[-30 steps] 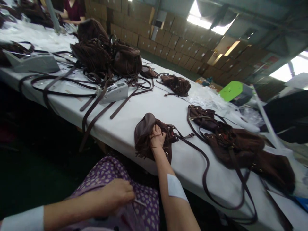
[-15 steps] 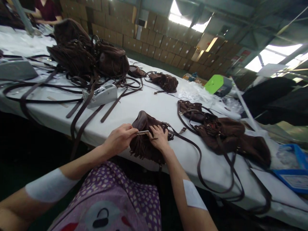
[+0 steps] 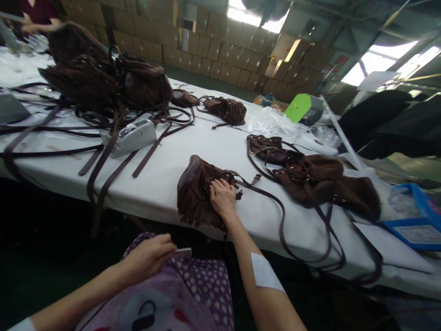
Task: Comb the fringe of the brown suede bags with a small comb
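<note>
A dark brown fringed bag (image 3: 191, 188) lies near the front edge of the white table (image 3: 213, 145), its strap trailing to the right. On top of the bag rests my right hand (image 3: 222, 196), palm down, fingers partly bent, with nothing seen gripped in it. Low over my lap, in front of the purple apron (image 3: 203, 287), my left hand (image 3: 151, 255) is closed around a small comb (image 3: 182, 252) whose end sticks out to the right. The comb touches neither the bag nor the table.
More brown bags lie at the right (image 3: 320, 177) and in a heap at the left (image 3: 86, 73). A grey tape dispenser (image 3: 136, 137), a green device (image 3: 299, 108) and a blue box (image 3: 413, 230) stand about. Another person's arm (image 3: 39, 27) shows at the far left.
My left hand has moved off the bag, down and to the left, with the comb. My right hand has stayed on the bag. The camera view has shifted slightly.
</note>
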